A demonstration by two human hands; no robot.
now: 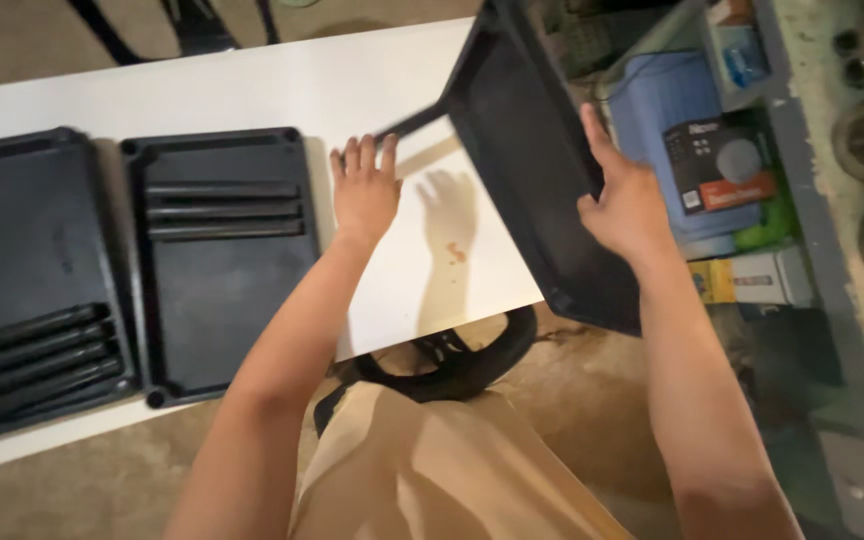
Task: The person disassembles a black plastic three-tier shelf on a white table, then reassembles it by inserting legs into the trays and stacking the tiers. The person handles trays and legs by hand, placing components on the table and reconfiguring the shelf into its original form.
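**Black panel lifted at the bench's right end**

Your right hand (pixel 624 205) is clamped on the edge of a large black plastic panel (pixel 537 170), thumb laid along its inner face and fingers wrapped behind. The panel is off the bench (pixel 252 90) and tilted steeply, its upper corner near the top of the view and its lower corner hanging past the bench's near right edge.

Your left hand (pixel 364 190) is not gripping anything. It lies flat, palm down, fingers together and stretched out on the white surface. A thin black rod (pixel 412 124) runs from the panel's left edge down toward your fingertips; whether they touch it you cannot tell. The hand's shadow falls on the bench just to its right, beside a small reddish stain (pixel 455 250).

To the left of your left hand, a second black panel (pixel 222 260) lies flat with three raised ribs across its upper half. A third black panel (pixel 27 280) lies just beside that one, with ribs along its lower part.

Under the bench's near edge sits a black chair (pixel 462 360). Off to the right, a blue bin (pixel 667 110) carries a small dark and orange box (pixel 720 165), among other packages.
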